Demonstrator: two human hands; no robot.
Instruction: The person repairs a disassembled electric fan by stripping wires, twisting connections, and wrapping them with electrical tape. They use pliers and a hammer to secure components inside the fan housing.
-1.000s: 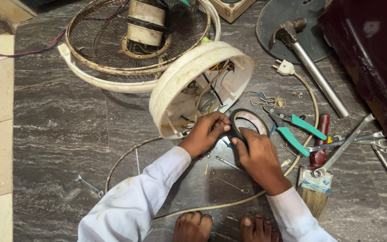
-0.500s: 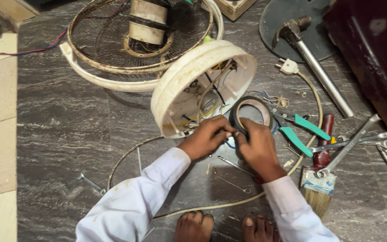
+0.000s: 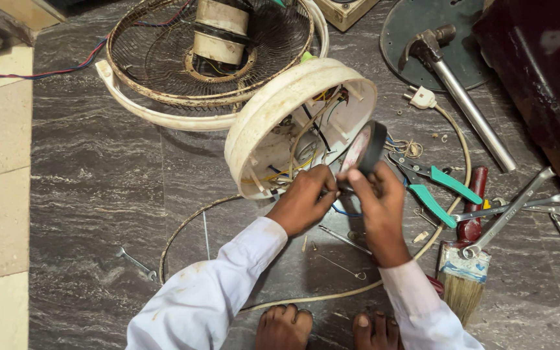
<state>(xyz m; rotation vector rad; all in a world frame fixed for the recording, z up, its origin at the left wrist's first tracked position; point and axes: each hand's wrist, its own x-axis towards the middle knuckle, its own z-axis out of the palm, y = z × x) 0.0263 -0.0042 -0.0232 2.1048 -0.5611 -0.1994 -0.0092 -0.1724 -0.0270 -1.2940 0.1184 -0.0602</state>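
Two hands worked close together over one round cream plastic fan housing (image 3: 273,123) that lay tipped on its side on the grey stone floor (image 3: 98,188), its open side full of thin coloured wires (image 3: 306,139). The right hand (image 3: 378,201) was raised, fingers pinched around one black ring-shaped roll of tape (image 3: 367,148), held up on its edge just right of the housing. The left hand (image 3: 306,198) was curled, fingertips pinching the wires at the housing's near rim. To the right lay one pair of green-handled metal pliers (image 3: 439,188), one bristly paintbrush (image 3: 460,282) and one shiny metal pole (image 3: 471,116). One rusty round wire fan cage (image 3: 163,58) sat far off.
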